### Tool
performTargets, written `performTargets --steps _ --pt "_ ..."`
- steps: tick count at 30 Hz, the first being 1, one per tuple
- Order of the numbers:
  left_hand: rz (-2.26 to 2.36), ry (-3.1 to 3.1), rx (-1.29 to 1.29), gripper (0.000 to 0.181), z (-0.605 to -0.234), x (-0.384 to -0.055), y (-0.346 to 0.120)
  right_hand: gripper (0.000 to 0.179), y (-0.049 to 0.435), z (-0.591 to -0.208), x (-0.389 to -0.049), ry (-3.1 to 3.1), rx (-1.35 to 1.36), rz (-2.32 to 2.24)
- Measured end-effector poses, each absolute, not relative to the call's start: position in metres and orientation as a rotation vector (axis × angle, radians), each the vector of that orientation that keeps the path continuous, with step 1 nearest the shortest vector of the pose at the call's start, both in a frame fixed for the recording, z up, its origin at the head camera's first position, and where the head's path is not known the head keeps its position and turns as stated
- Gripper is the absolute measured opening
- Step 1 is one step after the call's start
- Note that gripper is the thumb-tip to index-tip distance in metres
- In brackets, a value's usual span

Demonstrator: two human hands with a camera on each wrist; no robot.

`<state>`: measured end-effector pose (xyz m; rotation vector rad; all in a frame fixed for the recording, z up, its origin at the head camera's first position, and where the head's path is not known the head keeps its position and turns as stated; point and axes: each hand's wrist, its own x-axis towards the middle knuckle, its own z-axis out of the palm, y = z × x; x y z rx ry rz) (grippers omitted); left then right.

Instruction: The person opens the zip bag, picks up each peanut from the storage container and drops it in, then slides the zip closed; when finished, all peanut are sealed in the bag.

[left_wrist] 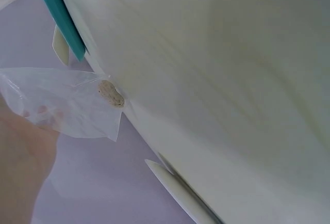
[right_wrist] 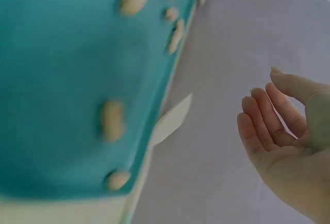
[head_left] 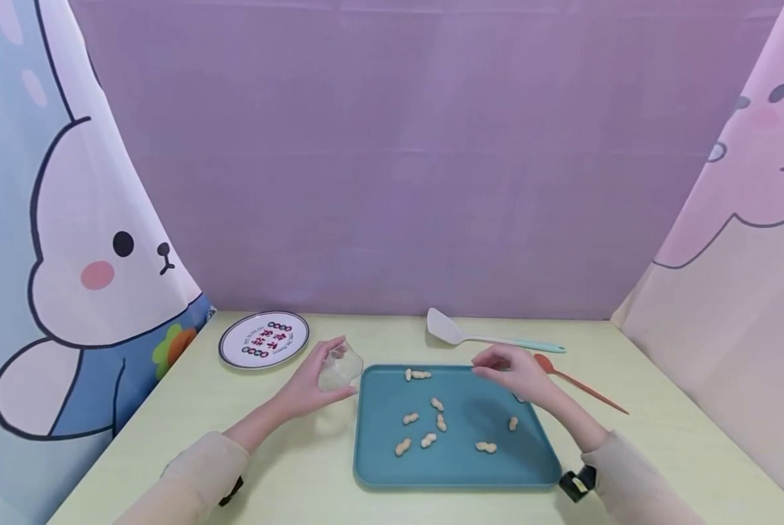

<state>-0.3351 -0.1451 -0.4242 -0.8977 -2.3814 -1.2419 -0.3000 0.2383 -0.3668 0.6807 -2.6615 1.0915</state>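
My left hand holds a clear, soft-looking plastic bag just left of the teal tray. One peanut shows inside the bag in the left wrist view. Over the right part of the tray hovers my right hand, its fingers loosely bent; in the right wrist view the palm and fingers hold nothing. Several unshelled peanuts lie scattered on the tray below. Part of the tray's right side is hidden behind the right hand and wrist.
A white plate with red print and a dark rim lies at the back left. Behind the tray is a spatula with a pale green handle. An orange-red spoon rests to the right. A purple cloth hangs behind the table.
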Motion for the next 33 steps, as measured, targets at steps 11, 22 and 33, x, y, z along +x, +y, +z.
performTargets --steps 11,22,33 --pt "-1.240 -2.380 -0.885 0.085 -0.423 -0.336 -0.147 0.028 0.295 -0.393 -0.300 -2.801 0.532 1.001" --pt "-1.260 -2.387 -0.881 0.084 -0.425 -0.336 -0.147 0.024 0.307 -0.407 -0.302 -2.916 0.479 0.891" --pt "-1.281 -2.400 -0.867 0.085 -0.423 -0.336 -0.147 0.016 0.307 -0.411 -0.308 -2.891 0.628 0.880"
